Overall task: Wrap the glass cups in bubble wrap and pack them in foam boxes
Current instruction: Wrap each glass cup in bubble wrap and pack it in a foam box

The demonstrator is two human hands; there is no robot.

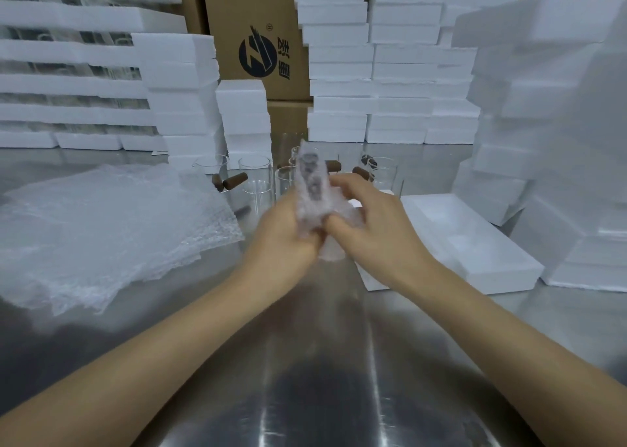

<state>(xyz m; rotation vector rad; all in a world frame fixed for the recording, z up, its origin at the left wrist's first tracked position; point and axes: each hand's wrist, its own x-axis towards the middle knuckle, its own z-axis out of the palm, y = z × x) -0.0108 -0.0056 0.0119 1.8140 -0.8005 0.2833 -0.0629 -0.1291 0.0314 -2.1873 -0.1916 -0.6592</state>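
Both hands are up over the middle of the counter [322, 361], and between them is the wrapped cup [311, 188], a tall bundle standing nearly upright with a dark mark showing through the film. The left hand [283, 233] grips the bundle low on its left side, fingers curled in under it; the right hand [376, 226] closes round from the other side, thumb pressing the loose wrap near the bottom and fingertips pinching it higher up. The picture is a little blurred there, so I cannot tell how the folds lie. Over at the counter's left edge lies a loose pile of bubble wrap [101, 233] sheets. Just right of the hands, an open foam box [481, 253] lies flat on the steel. Behind the hands, toward the back of the counter, bare glass cups [255, 175] stand in a cluster, some with brown handles [234, 180] sticking out. Stacked foam boxes [373, 73] line the back and right edges, with a cardboard carton [251, 15] between them.
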